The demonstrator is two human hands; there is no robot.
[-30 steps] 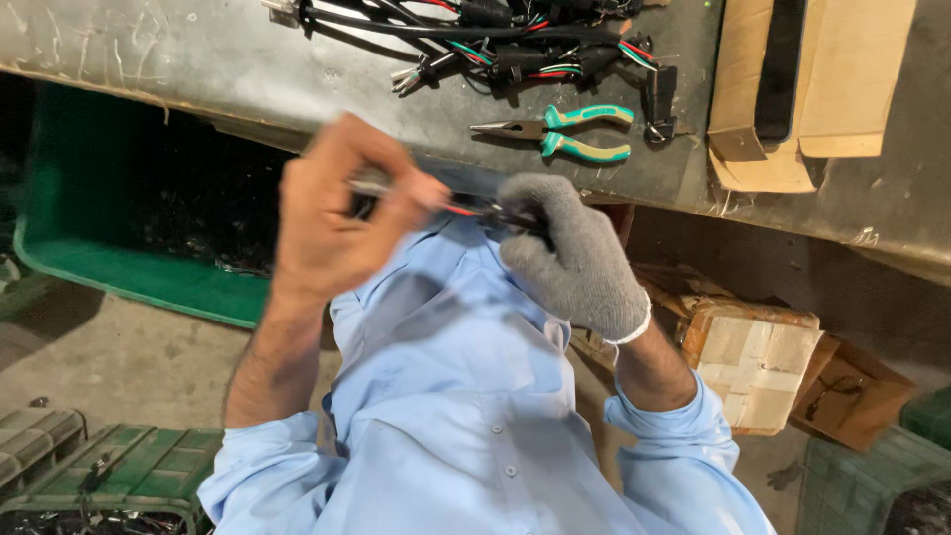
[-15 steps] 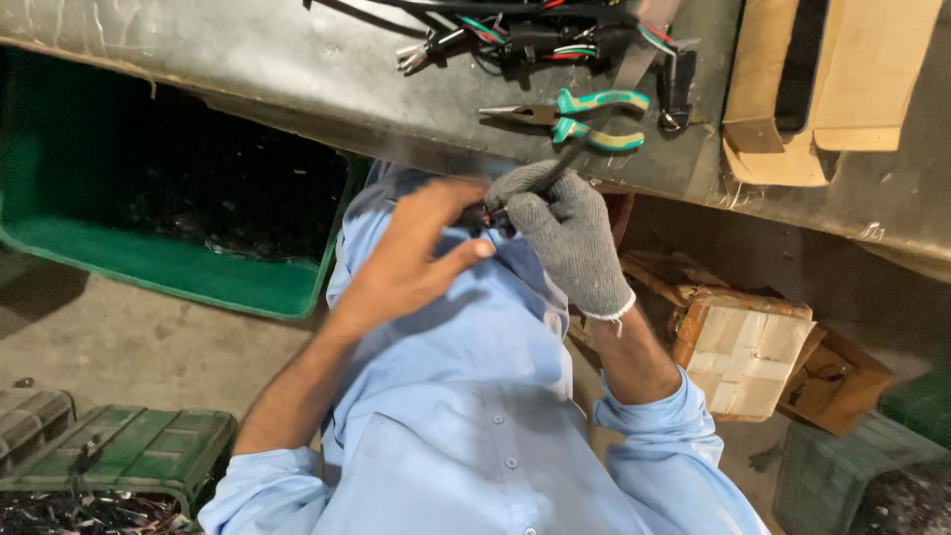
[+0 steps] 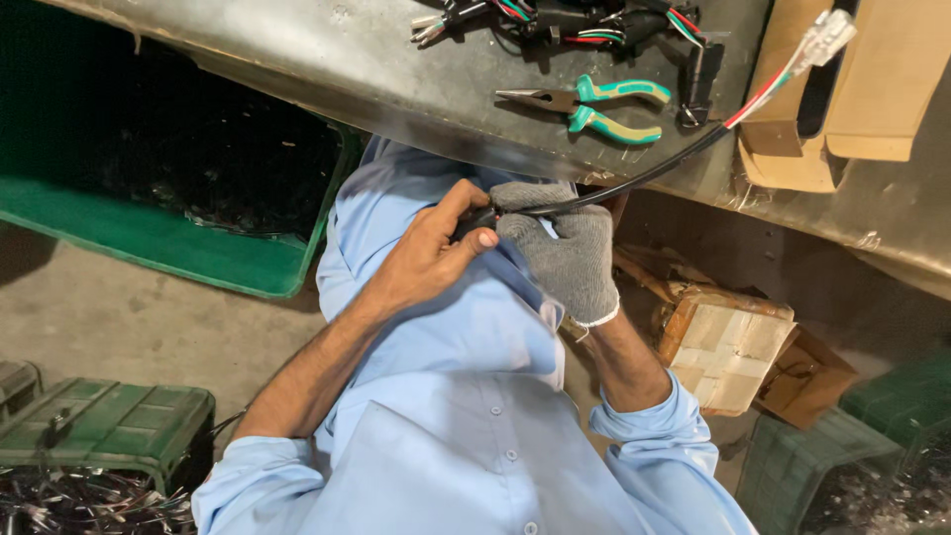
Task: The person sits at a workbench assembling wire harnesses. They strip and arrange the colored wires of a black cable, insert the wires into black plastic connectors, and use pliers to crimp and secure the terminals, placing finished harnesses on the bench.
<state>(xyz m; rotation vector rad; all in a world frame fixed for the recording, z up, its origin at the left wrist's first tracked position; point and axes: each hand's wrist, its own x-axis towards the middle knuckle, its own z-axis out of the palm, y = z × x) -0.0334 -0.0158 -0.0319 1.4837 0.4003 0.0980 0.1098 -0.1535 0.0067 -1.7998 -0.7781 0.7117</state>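
My bare left hand (image 3: 428, 260) and my right hand (image 3: 560, 248), which wears a grey knit glove, meet in front of my light blue shirt, just below the edge of a grey metal table (image 3: 327, 61). Both pinch one end of a black sheathed cable (image 3: 634, 180). The cable runs up and to the right over the table edge and ends in red, green and white wires with a white plug (image 3: 822, 38).
Green-handled pliers (image 3: 594, 107) and a bundle of black wiring (image 3: 565, 20) lie on the table, with cardboard pieces (image 3: 862, 99) at the right. A large green bin (image 3: 168, 243) stands at the left, green crates (image 3: 99, 421) lower left, a wrapped parcel (image 3: 728, 342) at the right.
My left hand has come down from in front of the table to my chest and closed beside the gloved right hand. The cable now stretches up to the right with its plug showing.
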